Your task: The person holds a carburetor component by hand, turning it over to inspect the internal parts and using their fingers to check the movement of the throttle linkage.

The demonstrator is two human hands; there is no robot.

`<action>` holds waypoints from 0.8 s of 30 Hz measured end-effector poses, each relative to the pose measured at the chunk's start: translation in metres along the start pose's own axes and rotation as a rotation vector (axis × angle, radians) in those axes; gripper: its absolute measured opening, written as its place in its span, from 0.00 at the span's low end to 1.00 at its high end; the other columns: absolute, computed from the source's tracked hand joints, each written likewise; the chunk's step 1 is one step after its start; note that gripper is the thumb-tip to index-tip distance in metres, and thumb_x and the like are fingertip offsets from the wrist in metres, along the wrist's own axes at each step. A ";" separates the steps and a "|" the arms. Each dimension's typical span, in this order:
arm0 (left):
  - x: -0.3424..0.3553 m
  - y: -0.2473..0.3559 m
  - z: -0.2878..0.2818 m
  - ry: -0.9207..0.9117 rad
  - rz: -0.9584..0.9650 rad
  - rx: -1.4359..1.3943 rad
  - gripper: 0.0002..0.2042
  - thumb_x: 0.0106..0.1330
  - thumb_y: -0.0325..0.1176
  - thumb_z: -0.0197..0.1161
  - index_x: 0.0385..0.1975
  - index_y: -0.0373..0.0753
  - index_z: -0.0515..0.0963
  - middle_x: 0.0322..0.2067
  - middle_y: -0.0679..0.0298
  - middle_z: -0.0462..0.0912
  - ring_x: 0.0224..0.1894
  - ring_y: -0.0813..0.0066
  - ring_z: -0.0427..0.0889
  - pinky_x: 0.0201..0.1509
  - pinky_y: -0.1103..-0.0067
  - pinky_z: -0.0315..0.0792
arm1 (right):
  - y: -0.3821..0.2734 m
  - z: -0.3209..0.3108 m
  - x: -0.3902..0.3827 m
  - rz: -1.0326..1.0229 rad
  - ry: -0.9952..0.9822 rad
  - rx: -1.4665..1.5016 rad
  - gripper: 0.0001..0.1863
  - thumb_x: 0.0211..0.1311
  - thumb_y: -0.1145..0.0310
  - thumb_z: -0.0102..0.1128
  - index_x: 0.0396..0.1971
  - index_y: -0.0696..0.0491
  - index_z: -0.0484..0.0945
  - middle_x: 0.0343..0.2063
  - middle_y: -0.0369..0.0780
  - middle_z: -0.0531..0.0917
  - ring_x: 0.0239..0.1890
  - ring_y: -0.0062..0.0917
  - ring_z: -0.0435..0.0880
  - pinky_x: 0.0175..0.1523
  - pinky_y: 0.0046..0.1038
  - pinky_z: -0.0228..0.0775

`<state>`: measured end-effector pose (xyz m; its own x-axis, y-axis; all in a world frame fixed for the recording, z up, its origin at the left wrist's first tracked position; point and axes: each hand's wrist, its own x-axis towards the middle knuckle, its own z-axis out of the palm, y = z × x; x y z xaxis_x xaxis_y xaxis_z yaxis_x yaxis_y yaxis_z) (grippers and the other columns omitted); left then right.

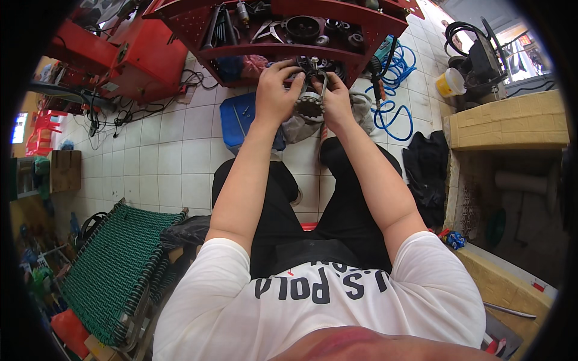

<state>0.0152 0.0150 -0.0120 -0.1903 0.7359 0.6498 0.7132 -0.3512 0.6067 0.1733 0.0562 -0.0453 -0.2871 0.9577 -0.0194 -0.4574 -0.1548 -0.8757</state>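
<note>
I sit with both arms stretched forward over my knees. My left hand [276, 90] and my right hand [335, 101] together hold a round grey toothed metal part [310, 103] with a dark puller-like tool [314, 75] clamped over it. The left fingers curl over the top of the tool; the right hand grips its side and the part's edge. The underside of the part is hidden by my hands. A grey rag [297, 127] lies just below them.
A red tool trolley [289, 42] with metal parts stands right in front. Beside it are a blue case [238, 117], a blue coiled hose [400, 90], a red machine [138, 54], a green woven chair [114, 271], cardboard boxes [512, 120] and a yellow tub [448, 83].
</note>
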 end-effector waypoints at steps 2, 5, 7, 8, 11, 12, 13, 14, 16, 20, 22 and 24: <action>-0.002 0.001 0.002 -0.015 -0.046 -0.034 0.11 0.67 0.37 0.68 0.37 0.34 0.86 0.50 0.55 0.86 0.50 0.55 0.83 0.55 0.66 0.76 | -0.001 0.001 0.000 -0.010 0.011 -0.011 0.06 0.69 0.73 0.68 0.43 0.53 0.80 0.38 0.32 0.85 0.39 0.14 0.81 0.45 0.22 0.74; -0.003 0.002 0.003 -0.007 -0.111 -0.082 0.12 0.66 0.38 0.69 0.38 0.35 0.87 0.50 0.54 0.86 0.50 0.52 0.82 0.57 0.64 0.74 | -0.001 0.002 -0.001 -0.013 0.021 -0.005 0.06 0.70 0.73 0.68 0.43 0.53 0.80 0.38 0.32 0.84 0.39 0.14 0.81 0.45 0.22 0.74; -0.002 0.004 0.004 0.014 -0.129 -0.096 0.12 0.66 0.38 0.68 0.38 0.35 0.87 0.50 0.54 0.86 0.50 0.52 0.82 0.57 0.64 0.74 | -0.001 0.000 0.000 -0.005 0.021 0.011 0.06 0.70 0.73 0.68 0.43 0.53 0.80 0.38 0.32 0.84 0.39 0.14 0.81 0.45 0.22 0.74; -0.002 0.002 0.005 0.028 -0.080 -0.075 0.12 0.66 0.38 0.69 0.38 0.35 0.87 0.50 0.54 0.86 0.50 0.52 0.82 0.57 0.64 0.74 | -0.001 0.000 0.000 -0.011 0.018 0.001 0.06 0.70 0.73 0.68 0.43 0.53 0.80 0.38 0.32 0.84 0.39 0.14 0.81 0.45 0.22 0.74; -0.003 -0.002 0.006 0.016 -0.053 -0.072 0.13 0.66 0.39 0.69 0.39 0.35 0.87 0.51 0.54 0.86 0.50 0.52 0.82 0.57 0.64 0.74 | -0.001 0.000 0.001 -0.016 0.018 -0.018 0.07 0.70 0.73 0.68 0.43 0.53 0.80 0.38 0.32 0.84 0.39 0.14 0.81 0.45 0.22 0.74; -0.004 -0.002 0.006 -0.008 -0.074 -0.091 0.13 0.67 0.39 0.68 0.39 0.35 0.87 0.51 0.54 0.86 0.51 0.51 0.82 0.58 0.63 0.74 | -0.001 -0.001 0.001 -0.016 0.022 -0.028 0.07 0.70 0.73 0.68 0.43 0.53 0.80 0.38 0.32 0.84 0.39 0.14 0.81 0.45 0.22 0.74; -0.005 -0.002 0.007 -0.008 -0.074 -0.092 0.13 0.67 0.39 0.68 0.39 0.35 0.87 0.51 0.54 0.86 0.51 0.51 0.82 0.58 0.63 0.74 | -0.001 -0.001 0.001 -0.016 0.023 -0.028 0.07 0.70 0.73 0.68 0.43 0.53 0.80 0.38 0.32 0.84 0.39 0.14 0.81 0.45 0.22 0.74; -0.004 0.001 0.006 0.008 -0.109 -0.111 0.13 0.67 0.39 0.68 0.39 0.35 0.87 0.51 0.54 0.86 0.51 0.51 0.82 0.58 0.63 0.74 | -0.001 -0.001 0.001 -0.011 0.023 -0.020 0.07 0.70 0.73 0.68 0.43 0.53 0.80 0.38 0.32 0.84 0.39 0.14 0.81 0.45 0.22 0.74; -0.003 0.003 0.006 0.024 -0.144 -0.131 0.13 0.67 0.39 0.68 0.39 0.35 0.88 0.51 0.54 0.86 0.51 0.51 0.82 0.59 0.63 0.74 | -0.002 0.000 0.000 -0.006 0.023 -0.012 0.07 0.70 0.73 0.68 0.43 0.53 0.80 0.38 0.32 0.85 0.40 0.14 0.81 0.45 0.22 0.74; -0.003 -0.002 0.006 -0.003 -0.043 -0.065 0.12 0.67 0.38 0.68 0.39 0.35 0.87 0.50 0.54 0.86 0.51 0.51 0.82 0.57 0.64 0.74 | -0.002 0.003 0.000 -0.031 0.030 -0.038 0.07 0.70 0.73 0.68 0.43 0.53 0.80 0.38 0.32 0.84 0.39 0.14 0.81 0.43 0.22 0.74; -0.003 0.000 0.007 -0.016 -0.056 -0.079 0.12 0.67 0.38 0.68 0.40 0.35 0.87 0.49 0.54 0.86 0.52 0.52 0.82 0.57 0.64 0.74 | -0.002 0.001 0.000 -0.043 0.042 -0.058 0.07 0.70 0.73 0.69 0.43 0.53 0.80 0.38 0.32 0.85 0.38 0.14 0.81 0.43 0.21 0.74; 0.000 0.009 0.005 0.031 -0.161 -0.156 0.12 0.68 0.37 0.67 0.40 0.34 0.87 0.44 0.53 0.88 0.47 0.54 0.85 0.54 0.67 0.76 | -0.002 0.000 0.000 -0.043 0.025 -0.024 0.07 0.70 0.73 0.69 0.43 0.53 0.80 0.38 0.32 0.84 0.38 0.14 0.80 0.43 0.21 0.74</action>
<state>0.0247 0.0146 -0.0094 -0.3156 0.7724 0.5512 0.5597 -0.3175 0.7654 0.1740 0.0566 -0.0437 -0.2459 0.9693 0.0068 -0.4482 -0.1074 -0.8875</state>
